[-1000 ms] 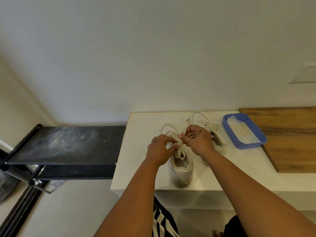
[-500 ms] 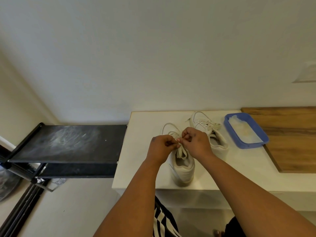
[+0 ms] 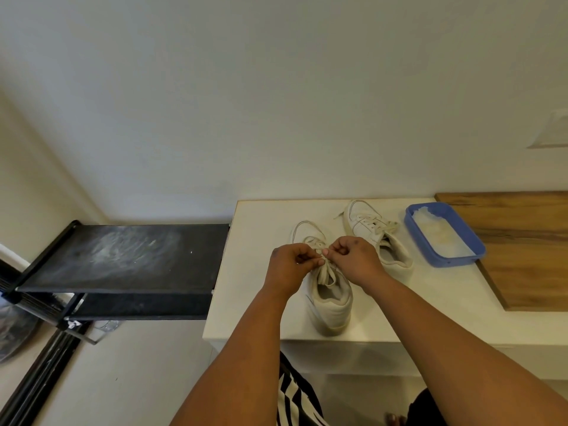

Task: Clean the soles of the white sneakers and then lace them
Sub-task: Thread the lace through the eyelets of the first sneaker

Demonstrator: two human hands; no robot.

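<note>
Lacing near sneaker [image 3: 329,290] on bench [image 3: 258,272] | left hand [image 3: 289,265], right hand [image 3: 353,259] both pinching lace [image 3: 326,270] above tongue | long axis running near-far, hands equally close | far sneaker [image 3: 372,232] lying right

No text, label, brand, number or sign can be read anywhere in this view. The two white leather sneakers [image 3: 330,290] and the blue rectangular plastic tray [image 3: 473,253] show no legible marking.

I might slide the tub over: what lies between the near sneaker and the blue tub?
In the head view, the second white sneaker lies between the near white sneaker and the blue plastic tub.
</note>
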